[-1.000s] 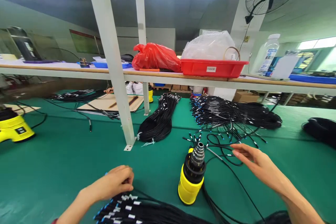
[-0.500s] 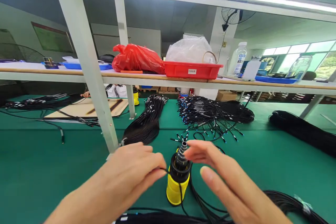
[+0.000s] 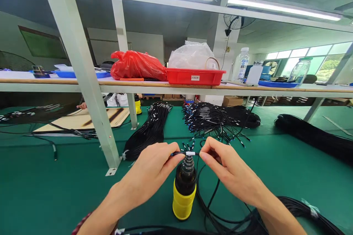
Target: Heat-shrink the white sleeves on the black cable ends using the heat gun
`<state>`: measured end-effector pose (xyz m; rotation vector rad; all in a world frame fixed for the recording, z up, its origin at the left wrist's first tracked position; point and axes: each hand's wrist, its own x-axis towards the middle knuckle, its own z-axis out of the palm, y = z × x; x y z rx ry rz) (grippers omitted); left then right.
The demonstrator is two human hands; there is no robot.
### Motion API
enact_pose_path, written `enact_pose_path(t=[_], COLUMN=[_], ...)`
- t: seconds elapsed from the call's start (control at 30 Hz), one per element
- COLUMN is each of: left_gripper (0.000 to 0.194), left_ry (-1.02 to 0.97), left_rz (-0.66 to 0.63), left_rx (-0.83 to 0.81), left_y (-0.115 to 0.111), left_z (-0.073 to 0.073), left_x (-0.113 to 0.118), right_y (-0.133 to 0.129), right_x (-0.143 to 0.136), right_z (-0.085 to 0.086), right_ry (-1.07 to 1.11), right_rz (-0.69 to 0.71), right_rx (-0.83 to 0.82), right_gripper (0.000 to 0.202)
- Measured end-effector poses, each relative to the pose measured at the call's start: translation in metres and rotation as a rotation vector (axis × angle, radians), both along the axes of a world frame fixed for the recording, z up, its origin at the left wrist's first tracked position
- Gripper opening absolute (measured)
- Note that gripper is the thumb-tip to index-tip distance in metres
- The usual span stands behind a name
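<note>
Cable (image 3: 185, 153): matt black sheath w/ white sleeve. Heat gun (image 3: 183, 191): glossy yellow plastic body, ribbed metal nozzle. Mat (image 3: 55, 187): matt green, smooth. Tray (image 3: 194, 76): glossy red plastic. Posts (image 3: 82, 77): painted metal. Bag (image 3: 136, 66): shiny, crinkled.

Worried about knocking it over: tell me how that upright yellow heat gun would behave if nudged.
The yellow heat gun stands on its narrow end, so it probably tips easily. Its round body would likely roll once down. The black cable held above its nozzle by both hands looks floppy.

Left hand (image 3: 150, 170), right hand (image 3: 228, 169), pinching cable (image 3: 185, 153), above heat gun (image 3: 184, 191)
</note>
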<state>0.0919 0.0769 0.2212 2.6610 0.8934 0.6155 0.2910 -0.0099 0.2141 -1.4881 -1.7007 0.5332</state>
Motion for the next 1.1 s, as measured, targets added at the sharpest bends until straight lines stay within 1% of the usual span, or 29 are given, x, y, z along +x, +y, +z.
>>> enact_pose_path(t=[0.13, 0.23, 0.33, 0.57, 0.73, 0.9, 1.1], left_gripper=[0.042, 0.045, 0.047, 0.045, 0.044, 0.042, 0.035], left_ry=[-0.063, -0.113, -0.163, -0.198, -0.207, -0.225, -0.266], left_rz=[0.037, -0.006, -0.026, 0.002, 0.005, 0.009, -0.004], left_rx=[-0.113, -0.246, -0.312, -0.322, -0.351, -0.354, -0.373], left_y=[0.004, 0.008, 0.013, 0.021, 0.022, 0.021, 0.019], left_z=[-0.002, -0.006, -0.011, -0.018, -0.022, -0.022, -0.021], left_x=[0.004, 0.006, 0.007, 0.011, 0.012, 0.013, 0.014], right_y=[0.007, 0.013, 0.019, 0.025, 0.025, 0.026, 0.026], right_x=[0.000, 0.000, 0.002, 0.002, 0.003, 0.005, 0.006], right_z=[0.001, -0.002, -0.006, -0.011, -0.013, -0.016, -0.017], right_ry=[-0.026, -0.049, -0.059, -0.069, -0.083, -0.087, -0.096], right_rz=[-0.028, -0.040, -0.036, -0.057, -0.066, -0.072, -0.086], right_rx=[0.004, 0.018, 0.037, 0.035, 0.046, 0.040, 0.030], right_gripper=[0.025, 0.027, 0.026, 0.025, 0.024, 0.024, 0.023])
